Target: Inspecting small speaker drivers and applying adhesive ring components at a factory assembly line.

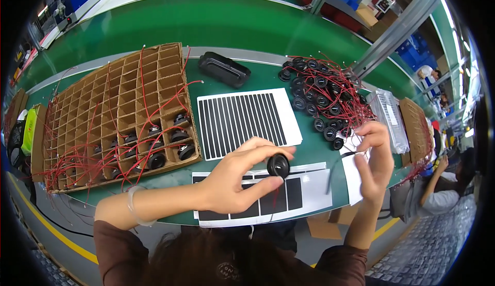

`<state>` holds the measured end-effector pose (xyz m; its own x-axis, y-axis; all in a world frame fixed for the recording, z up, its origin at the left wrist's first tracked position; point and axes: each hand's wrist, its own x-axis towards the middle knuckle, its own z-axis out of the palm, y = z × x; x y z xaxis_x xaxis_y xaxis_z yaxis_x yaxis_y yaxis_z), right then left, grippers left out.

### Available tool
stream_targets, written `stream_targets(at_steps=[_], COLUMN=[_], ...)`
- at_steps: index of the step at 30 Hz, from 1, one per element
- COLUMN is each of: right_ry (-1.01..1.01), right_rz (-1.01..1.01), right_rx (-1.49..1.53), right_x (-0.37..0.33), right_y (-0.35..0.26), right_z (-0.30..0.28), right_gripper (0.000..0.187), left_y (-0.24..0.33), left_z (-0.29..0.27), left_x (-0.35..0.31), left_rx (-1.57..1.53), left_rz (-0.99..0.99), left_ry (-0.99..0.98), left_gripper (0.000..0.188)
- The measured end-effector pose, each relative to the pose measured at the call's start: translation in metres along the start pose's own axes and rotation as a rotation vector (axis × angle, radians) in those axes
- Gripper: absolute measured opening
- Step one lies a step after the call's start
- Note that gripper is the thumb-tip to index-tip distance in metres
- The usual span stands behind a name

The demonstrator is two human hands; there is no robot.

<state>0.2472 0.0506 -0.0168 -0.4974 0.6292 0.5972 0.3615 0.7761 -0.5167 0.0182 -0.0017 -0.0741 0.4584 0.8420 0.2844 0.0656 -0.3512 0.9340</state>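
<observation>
My left hand (245,175) reaches in from the left, thumb and fingers closed around a small black round speaker (278,166). A red wire trails down from the speaker over a sheet with black rectangular stickers (294,193). My right hand (375,159) is raised at the right with curled fingers. By its fingertips a thin black strip (348,154) sticks out to the left, seemingly pinched there; its lower part is blurred. Just beyond my left hand lies a white sheet of black strips (240,121). Behind my right hand is a white paper (353,177).
A cardboard divider box (118,100) with red-wired speakers in some cells stands on the left. Several loose speakers (322,92) lie tangled in red wires at back right. A black case (224,69) sits behind the sheets. Right of the pile are a plastic-wrapped stack (388,118) and cardboard (416,126).
</observation>
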Motion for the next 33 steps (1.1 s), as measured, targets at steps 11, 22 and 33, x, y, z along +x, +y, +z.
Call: stream_targets(at_steps=[11,22,33], right_ry=[-0.062,-0.153,-0.067], right_rz=[-0.268,0.579,0.35], right_rx=[-0.137,0.974,0.591], right_x=[0.026,0.011,0.022], right_y=[-0.027,-0.023,-0.032], right_z=[0.039,0.057,0.059], right_gripper=[0.027,0.012,0.007], left_y=[0.028,0.03,0.03], left_z=[-0.011,-0.015,-0.02], left_x=[-0.005,-0.002,0.001], left_rx=[-0.394,-0.338,-0.196], left_rz=[0.072,0.116,0.081], left_ry=[0.029,0.105,0.193], left_gripper=[0.032,0.043,0.041])
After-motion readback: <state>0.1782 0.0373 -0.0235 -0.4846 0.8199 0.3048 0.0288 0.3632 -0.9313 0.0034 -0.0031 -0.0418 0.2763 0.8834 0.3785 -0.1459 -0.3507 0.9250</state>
